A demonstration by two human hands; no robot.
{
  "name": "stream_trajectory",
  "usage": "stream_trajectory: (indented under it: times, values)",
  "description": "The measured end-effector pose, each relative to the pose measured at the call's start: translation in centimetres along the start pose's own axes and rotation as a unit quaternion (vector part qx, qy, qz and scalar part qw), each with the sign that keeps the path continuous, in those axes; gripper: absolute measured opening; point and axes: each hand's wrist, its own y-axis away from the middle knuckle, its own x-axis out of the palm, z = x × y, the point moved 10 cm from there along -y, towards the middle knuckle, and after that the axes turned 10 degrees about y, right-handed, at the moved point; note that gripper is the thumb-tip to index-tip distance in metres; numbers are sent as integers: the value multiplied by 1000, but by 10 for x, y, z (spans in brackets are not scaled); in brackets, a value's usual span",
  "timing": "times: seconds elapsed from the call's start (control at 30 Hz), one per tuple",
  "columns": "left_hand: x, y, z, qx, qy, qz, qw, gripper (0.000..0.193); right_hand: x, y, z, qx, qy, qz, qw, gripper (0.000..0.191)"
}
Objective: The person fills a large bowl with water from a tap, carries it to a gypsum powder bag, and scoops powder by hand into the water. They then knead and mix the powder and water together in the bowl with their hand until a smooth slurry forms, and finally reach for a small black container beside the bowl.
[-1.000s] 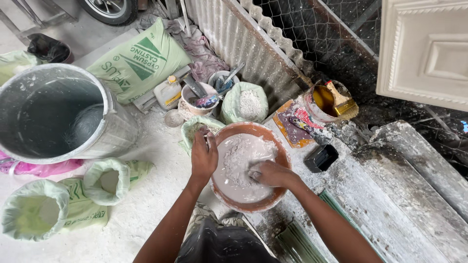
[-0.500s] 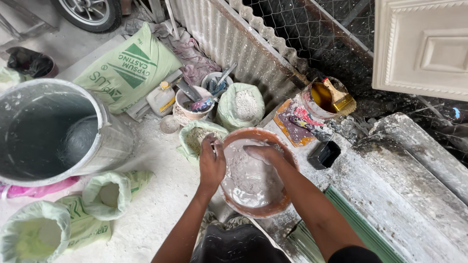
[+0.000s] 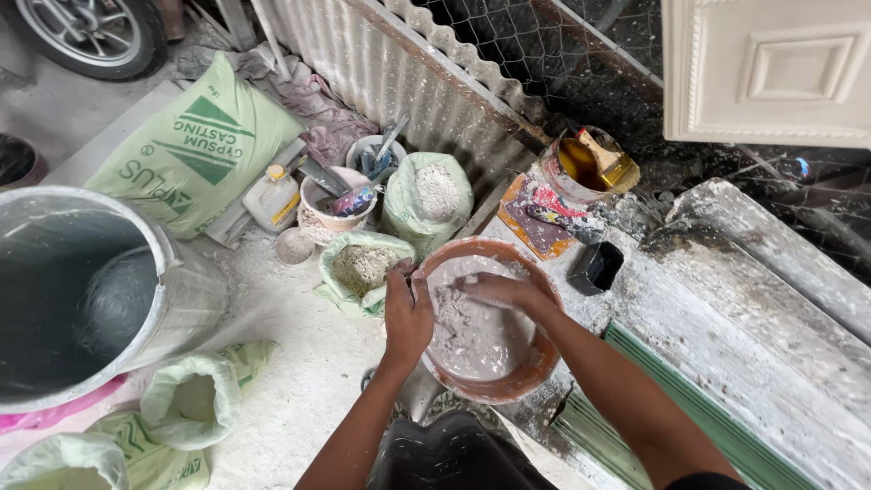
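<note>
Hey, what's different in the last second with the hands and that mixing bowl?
The right hand moved from the near side of the orange bowl up to its far rim, fingers in the white paste. The left hand slid slightly down the left rim, where it grips the bowl. The open sacks and big grey drum lie as before.

Tilted brown bowl (image 3: 508, 386) of white paste (image 3: 472, 331)
</note>
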Motion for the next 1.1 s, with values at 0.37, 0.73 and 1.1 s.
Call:
stream_trajectory:
  times: [0.37,0.73,1.1]
  values:
    - [5,-3,4,5,-1,8,1000,38,71,34,27,51,163,-66,983,68]
    - [4,-3,0,-7,-1,13,1000,37,40,48,39,35,215,56,974,59]
    - [6,-4,1,-20,-3,14,1000,39,68,-6,35,-44,331,-22,942,43]
